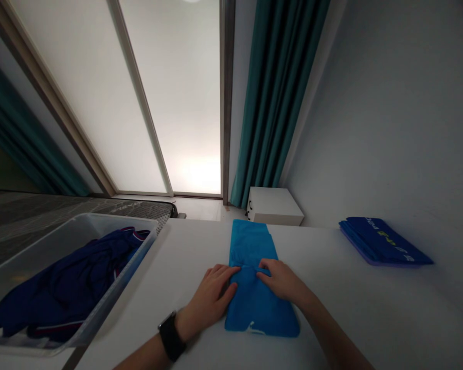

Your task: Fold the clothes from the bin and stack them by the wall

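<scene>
A bright blue folded garment (258, 303) lies lengthwise on the white table in front of me, with a small pale print near its close edge. Its exact kind cannot be made out. My left hand (213, 294), with a black watch (172, 336) on the wrist, rests along the garment's left edge; its fingers are stretched out and the thumb is apart. From the right, my right hand (280, 279) pinches a raised bit of the fabric around the middle, where creases run across. The far end of the garment lies flat towards the table's back edge.
To the left stands a clear plastic bin (135, 222) holding dark blue clothes (69, 280) with red and white trim. A stack of folded dark blue garments (384, 240) lies on the table (193, 246) at the right, near the wall. Beyond the table is a low white cabinet (273, 203).
</scene>
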Demonstrator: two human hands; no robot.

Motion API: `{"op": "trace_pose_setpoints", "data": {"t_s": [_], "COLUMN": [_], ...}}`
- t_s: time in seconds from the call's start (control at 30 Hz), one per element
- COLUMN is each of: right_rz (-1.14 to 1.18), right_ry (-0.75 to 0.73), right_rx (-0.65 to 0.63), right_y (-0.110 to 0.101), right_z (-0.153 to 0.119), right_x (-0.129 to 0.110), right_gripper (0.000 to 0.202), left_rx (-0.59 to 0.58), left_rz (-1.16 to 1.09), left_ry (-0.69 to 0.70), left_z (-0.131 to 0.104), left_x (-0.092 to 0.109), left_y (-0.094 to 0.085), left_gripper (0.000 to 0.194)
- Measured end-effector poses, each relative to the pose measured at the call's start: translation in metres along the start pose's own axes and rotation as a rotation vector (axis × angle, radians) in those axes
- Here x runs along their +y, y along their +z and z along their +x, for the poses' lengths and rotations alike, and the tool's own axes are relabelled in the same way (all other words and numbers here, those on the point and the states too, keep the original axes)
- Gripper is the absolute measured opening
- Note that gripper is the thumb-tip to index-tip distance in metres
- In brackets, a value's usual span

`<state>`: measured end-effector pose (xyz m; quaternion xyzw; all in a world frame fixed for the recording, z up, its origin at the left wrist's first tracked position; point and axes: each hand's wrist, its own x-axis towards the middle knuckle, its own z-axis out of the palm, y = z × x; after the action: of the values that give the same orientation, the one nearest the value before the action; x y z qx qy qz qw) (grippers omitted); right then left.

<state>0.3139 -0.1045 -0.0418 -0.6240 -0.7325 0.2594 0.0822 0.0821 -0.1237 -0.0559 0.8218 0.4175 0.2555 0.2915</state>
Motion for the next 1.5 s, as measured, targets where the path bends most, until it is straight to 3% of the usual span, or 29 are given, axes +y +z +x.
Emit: {"op": "trace_pose_setpoints", "data": {"t_s": [0.17,0.27,0.43,0.6,0.83,1.0,1.2,1.37,1.5], "right_rz": [-0.101,-0.214,-0.298,-0.248,-0.288,-0.298,-0.131,-0.229,-0.277], "right_ry": [0.035,0.020,-0.040,-0.098,-0.207,-0.178,-0.185,-0.171,-0.156], "right_rx": [-0.023,0.026,0.093,0.121,0.165,0.163,0.155,0.180,0.190], "right_y": [-0.004,-0.008,0.004,0.021,0.024,0.030,0.025,0.030,0.033], "right_z": [-0.002,-0.003,0.002,0.007,0.011,0.015,0.013,0.014,0.016], "right_x": [-0.008,-0.020,-0.036,-0.031,-0.028,-0.025,-0.020,-0.022,-0.023], "right_gripper": [0.018,0.022,0.027,0.020,0.021,0.021,0.021,0.018,0.018], "left_rx": [-0.053,-0.045,-0.021,0.007,0.032,0.042,0.020,0.040,0.044], "left_rz": [0.089,0.142,0.136,0.134,0.170,0.191,0.196,0.254,0.336], "left_ry": [-0.003,0.002,-0.008,-0.001,0.002,0.003,0.008,-0.008,0.141], "left_z": [-0.001,-0.002,-0.002,-0.005,-0.011,-0.010,-0.008,-0.007,-0.010], "left_x": [0.002,0.001,-0.003,0.000,0.000,-0.001,-0.002,0.001,0.017], "left_y": [0.002,0.007,0.013,0.012,0.014,0.014,0.010,0.005,0.000], "left_gripper": [0.049,0.055,0.051,0.046,0.046,0.045,0.044,0.043,0.043]}}
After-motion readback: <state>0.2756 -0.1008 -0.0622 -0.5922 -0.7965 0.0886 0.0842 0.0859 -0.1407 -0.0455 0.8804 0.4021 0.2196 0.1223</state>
